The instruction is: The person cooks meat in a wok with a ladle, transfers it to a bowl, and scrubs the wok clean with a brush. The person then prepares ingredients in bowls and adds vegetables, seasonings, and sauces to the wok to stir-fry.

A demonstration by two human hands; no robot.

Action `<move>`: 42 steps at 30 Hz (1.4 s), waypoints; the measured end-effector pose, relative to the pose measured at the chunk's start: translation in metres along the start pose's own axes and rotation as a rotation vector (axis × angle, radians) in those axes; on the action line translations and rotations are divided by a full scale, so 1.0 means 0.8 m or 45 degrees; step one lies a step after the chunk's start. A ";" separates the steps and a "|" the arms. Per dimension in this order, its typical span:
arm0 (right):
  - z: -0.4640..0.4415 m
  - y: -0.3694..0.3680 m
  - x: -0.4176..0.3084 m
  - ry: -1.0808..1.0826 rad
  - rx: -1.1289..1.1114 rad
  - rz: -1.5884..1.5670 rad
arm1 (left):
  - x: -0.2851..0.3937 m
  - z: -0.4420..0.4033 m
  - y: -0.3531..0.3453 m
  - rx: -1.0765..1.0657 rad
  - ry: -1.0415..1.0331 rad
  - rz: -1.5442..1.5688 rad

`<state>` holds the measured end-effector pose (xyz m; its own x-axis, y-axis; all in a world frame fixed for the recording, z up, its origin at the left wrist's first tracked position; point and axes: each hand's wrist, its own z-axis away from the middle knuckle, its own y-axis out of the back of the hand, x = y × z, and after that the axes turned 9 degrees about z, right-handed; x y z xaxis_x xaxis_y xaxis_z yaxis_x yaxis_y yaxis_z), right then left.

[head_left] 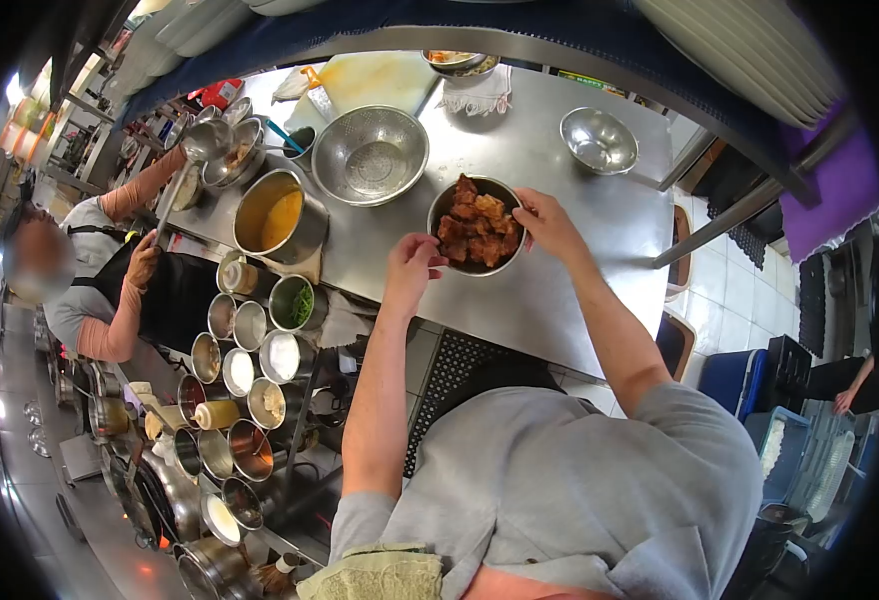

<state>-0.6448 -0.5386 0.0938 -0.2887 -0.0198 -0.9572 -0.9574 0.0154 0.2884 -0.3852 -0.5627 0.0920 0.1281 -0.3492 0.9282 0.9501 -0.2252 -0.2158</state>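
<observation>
A metal bowl of dark reddish-brown cooked pieces (479,228) is between my two hands over the steel table. My right hand (550,222) grips its right rim, thumb on the edge. At the lower left rim is my left hand (418,262), its fingers curled together against the bowl; whether they clasp the rim is hard to tell. Up and to the left of the bowl sits a large perforated metal colander (371,156). An empty metal bowl (600,140) rests farther right on the table.
A pot of orange liquid (281,216) and several metal containers (280,356) stand at the left. Beyond them a co-worker (100,270) holds a long ladle (207,141). A cutting board (375,85) lies at the back, under an overhead shelf (480,42).
</observation>
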 end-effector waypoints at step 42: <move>0.598 -0.822 -0.409 1.867 -2.013 -0.284 | -0.169 1.111 0.142 3.062 -0.617 0.211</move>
<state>0.0839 -0.0641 0.2063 0.7376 -0.4607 -0.4937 0.0455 -0.6956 0.7170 -0.0417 0.2677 0.2116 -0.0982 -0.0352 0.9945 -0.5518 0.8336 -0.0250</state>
